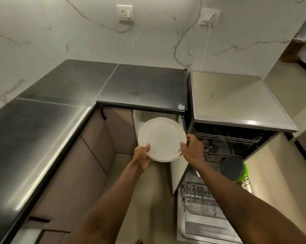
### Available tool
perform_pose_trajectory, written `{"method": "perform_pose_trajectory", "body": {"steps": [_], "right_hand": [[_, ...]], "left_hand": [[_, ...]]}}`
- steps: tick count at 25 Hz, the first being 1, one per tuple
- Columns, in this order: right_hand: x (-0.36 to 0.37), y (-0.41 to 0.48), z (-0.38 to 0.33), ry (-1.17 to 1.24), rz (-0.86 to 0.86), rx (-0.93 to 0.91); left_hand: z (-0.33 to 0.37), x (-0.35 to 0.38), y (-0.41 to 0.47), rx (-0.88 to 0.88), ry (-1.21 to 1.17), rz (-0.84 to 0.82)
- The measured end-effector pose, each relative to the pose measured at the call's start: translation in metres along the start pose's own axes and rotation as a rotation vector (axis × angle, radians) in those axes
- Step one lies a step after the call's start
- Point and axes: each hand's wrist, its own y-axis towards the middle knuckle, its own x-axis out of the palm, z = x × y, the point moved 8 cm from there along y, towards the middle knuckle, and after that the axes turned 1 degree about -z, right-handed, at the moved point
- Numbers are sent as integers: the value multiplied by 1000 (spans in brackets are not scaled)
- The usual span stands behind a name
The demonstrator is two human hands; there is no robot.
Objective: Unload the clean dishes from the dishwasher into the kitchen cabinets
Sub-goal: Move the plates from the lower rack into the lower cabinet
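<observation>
Both my hands hold a small stack of white plates (pixel 161 138) in front of an open lower cabinet (pixel 143 117) under the dark counter. My left hand (pixel 142 156) grips the stack's near-left rim, thumb on top. My right hand (pixel 191 148) grips its right rim. To the right stands the open dishwasher (pixel 227 138), its lower rack (pixel 201 196) pulled out. On that rack sit a dark round lid (pixel 232 169) and a green container (pixel 243 172).
A dark L-shaped countertop (pixel 60 106) runs along the left and back. The open cabinet door (pixel 179 173) stands between the cabinet and the dishwasher rack. Marble wall behind carries two sockets (pixel 125 13), one with a white cable. Beige floor lies below.
</observation>
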Motion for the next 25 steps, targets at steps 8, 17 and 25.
{"method": "perform_pose_trajectory", "body": {"steps": [8, 17, 25], "right_hand": [[78, -1, -33, 68, -81, 162], [146, 42, -11, 186, -69, 298], [260, 125, 95, 258, 35, 409]], "left_hand": [[43, -74, 28, -42, 56, -13], [37, -102, 107, -114, 63, 22], [-30, -127, 279, -172, 47, -41]]}}
